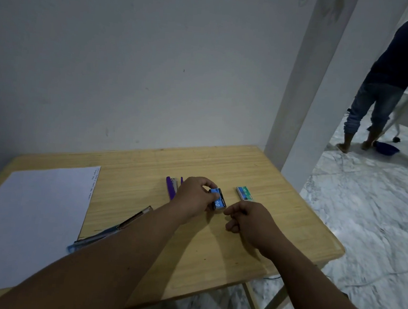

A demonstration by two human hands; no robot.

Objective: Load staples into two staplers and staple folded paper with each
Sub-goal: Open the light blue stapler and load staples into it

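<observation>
My left hand (194,198) grips a small blue and black staple box (218,198) just above the wooden table (214,253). My right hand (246,219) hovers right beside the box, fingers curled, thumb and forefinger pinched near its lower corner; whether they touch it I cannot tell. A second staple box, green and white (244,193), lies flat on the table to the right. A purple stapler (171,187) lies behind my left hand, partly hidden. Another stapler, blue and opened out long (115,228), lies partly under my left forearm. White paper (29,218) covers the table's left side.
The table stands against a white wall, with a white pillar (301,101) at its far right corner. Marble floor (365,217) spreads to the right. A person in dark shirt and jeans (389,79) stands far off at another table.
</observation>
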